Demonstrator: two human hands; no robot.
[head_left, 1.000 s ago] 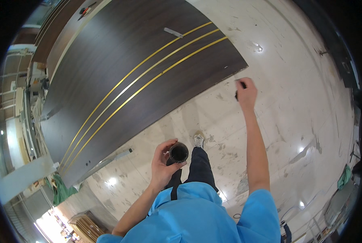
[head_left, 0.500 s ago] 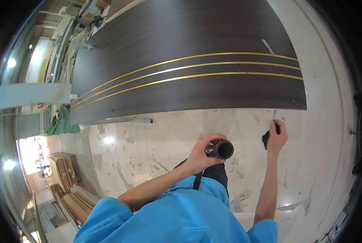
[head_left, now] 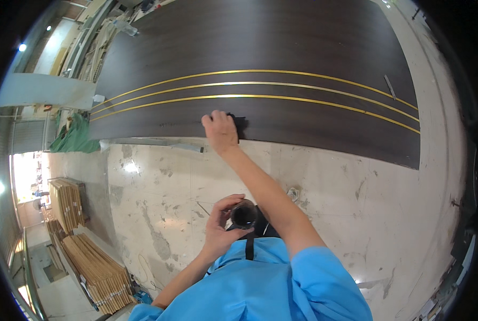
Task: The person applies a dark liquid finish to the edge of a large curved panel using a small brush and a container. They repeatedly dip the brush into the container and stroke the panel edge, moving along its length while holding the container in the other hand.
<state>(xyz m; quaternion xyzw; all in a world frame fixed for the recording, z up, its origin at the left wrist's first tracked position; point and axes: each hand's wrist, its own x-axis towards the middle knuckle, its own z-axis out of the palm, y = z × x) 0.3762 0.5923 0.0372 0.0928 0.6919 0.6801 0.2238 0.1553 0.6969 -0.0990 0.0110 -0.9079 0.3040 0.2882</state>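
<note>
My left hand [head_left: 221, 227] is closed around a dark, round open-topped cup [head_left: 244, 215], held in front of my waist; its inside looks dark and what it holds I cannot make out. Stretched forward, my right hand [head_left: 220, 131] grips a bunched black cloth [head_left: 240, 124] over the near edge of a large dark brown panel [head_left: 314, 48]. The cloth seems to lie on the panel surface, partly hidden by the hand. Three thin gold strips [head_left: 260, 97] run lengthwise across the panel, just beyond the cloth.
A short grey strip [head_left: 390, 87] lies on the panel's right part, and a clear plastic bottle [head_left: 125, 28] stands by its far left corner. Below the near edge is a metal bar [head_left: 188, 147]. Green sheeting [head_left: 77, 134] and stacked brown boards [head_left: 94, 273] are at left.
My right hand has swung from the right, off the panel, leftward and forward onto the panel with the black cloth. The cup in my left hand appears lower and further left; the view has shifted.
</note>
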